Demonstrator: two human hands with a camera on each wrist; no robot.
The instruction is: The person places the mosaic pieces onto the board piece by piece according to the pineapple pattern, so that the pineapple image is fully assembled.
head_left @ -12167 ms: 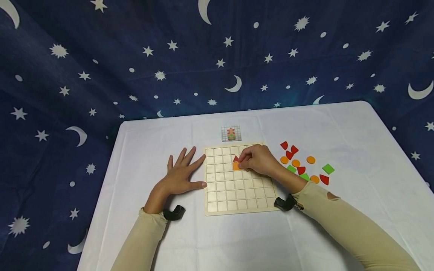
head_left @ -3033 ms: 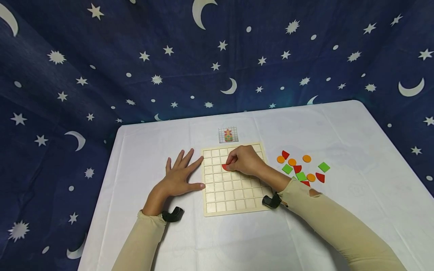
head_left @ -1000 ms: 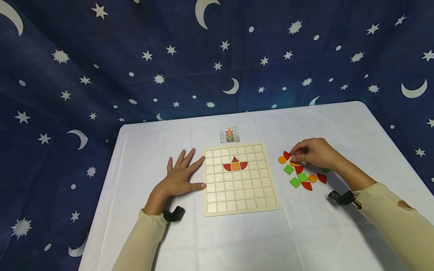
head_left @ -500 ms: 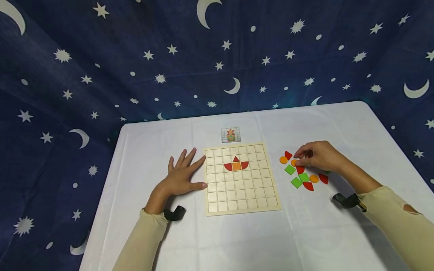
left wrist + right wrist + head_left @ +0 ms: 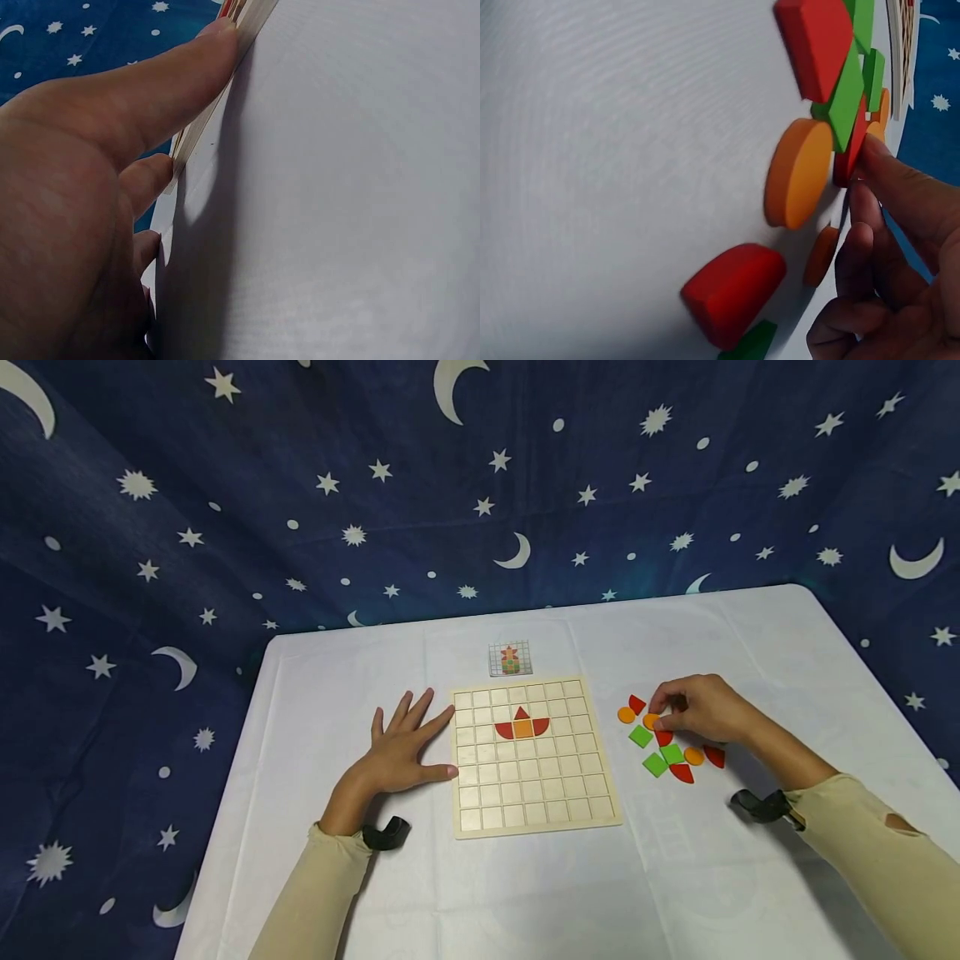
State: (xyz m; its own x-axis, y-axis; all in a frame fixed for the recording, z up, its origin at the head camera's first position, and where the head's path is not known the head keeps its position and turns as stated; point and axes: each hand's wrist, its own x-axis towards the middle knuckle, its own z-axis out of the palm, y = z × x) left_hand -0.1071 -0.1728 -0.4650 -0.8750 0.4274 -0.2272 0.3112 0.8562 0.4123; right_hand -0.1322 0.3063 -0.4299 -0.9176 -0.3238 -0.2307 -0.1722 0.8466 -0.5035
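My left hand point(image 5: 397, 753) lies with fingers spread on the white cloth, its forefinger and thumb touching the left edge of the wooden grid board point(image 5: 536, 832). On the board sit a red triangle point(image 5: 521, 713), an orange square point(image 5: 522, 729) below it, and red quarter-circles on the left point(image 5: 505, 729) and right point(image 5: 540, 727). Among the loose pieces, my right hand point(image 5: 708, 706) has curled fingers, thumb and forefinger at the rim of an orange disc point(image 5: 650, 722). A red quarter-circle point(image 5: 851, 146) lies beside the thumb. Another orange disc point(image 5: 821, 255) is hidden under this hand in the head view.
A small pattern card point(image 5: 510, 658) lies behind the board. Loose around my right hand are green squares point(image 5: 656, 765), an orange disc point(image 5: 693, 756) and red quarter-circles point(image 5: 682, 773). A dark starry curtain point(image 5: 375, 485) hangs behind the table.
Since 12 seconds ago, red quarter-circles have been set on both sides of the orange square. My right hand has moved right from the board to the loose pieces. The left hand stays put.
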